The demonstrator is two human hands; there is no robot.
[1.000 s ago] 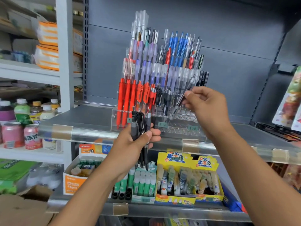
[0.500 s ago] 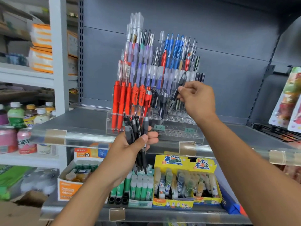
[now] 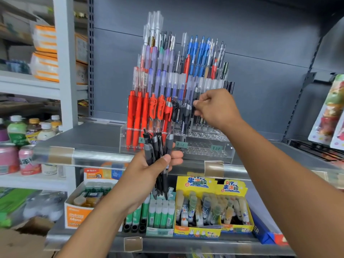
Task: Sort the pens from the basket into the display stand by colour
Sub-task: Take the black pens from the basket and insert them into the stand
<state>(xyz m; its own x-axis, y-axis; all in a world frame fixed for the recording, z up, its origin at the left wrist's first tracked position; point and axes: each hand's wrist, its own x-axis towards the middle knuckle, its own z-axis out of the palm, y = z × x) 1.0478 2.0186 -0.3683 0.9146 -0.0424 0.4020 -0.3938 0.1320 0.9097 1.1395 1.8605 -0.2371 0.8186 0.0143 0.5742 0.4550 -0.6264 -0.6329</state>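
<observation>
Shelf (image 3: 96,138) at mid frame carries a clear tiered stand (image 3: 204,146), centre of frame, against a grey back panel (image 3: 260,43). Stand rows are crowded: red pens (image 3: 137,116) fill the front left, six or seven countable; purple and clear-barrelled ones rise behind at centre top; blue ones (image 3: 197,51) at upper right, exact number not countable. Front right rows of the stand show bare holes, with two price tags (image 3: 216,148) legible there. Lower shelf, bottom centre: two yellow boxes (image 3: 212,185) of tubes, green-and-white glue sticks (image 3: 162,211), one orange-and-white carton (image 3: 78,211). Bottles and cans (image 3: 28,157) sit at left edge, blurred. Left hand (image 3: 150,168), lower centre, grips a bundle of black pens (image 3: 158,146), four or five, upright, tips pointing down in front of the stand's front wall and partly blocking the red row's base. Right hand (image 3: 217,108), right of centre, fingers curled tight, pinches one dark pen (image 3: 195,95) at its upper part; that pen stands upright among the dark pens in the middle rows, just right of the red group. Whether its tip is seated in a hole cannot be told.
</observation>
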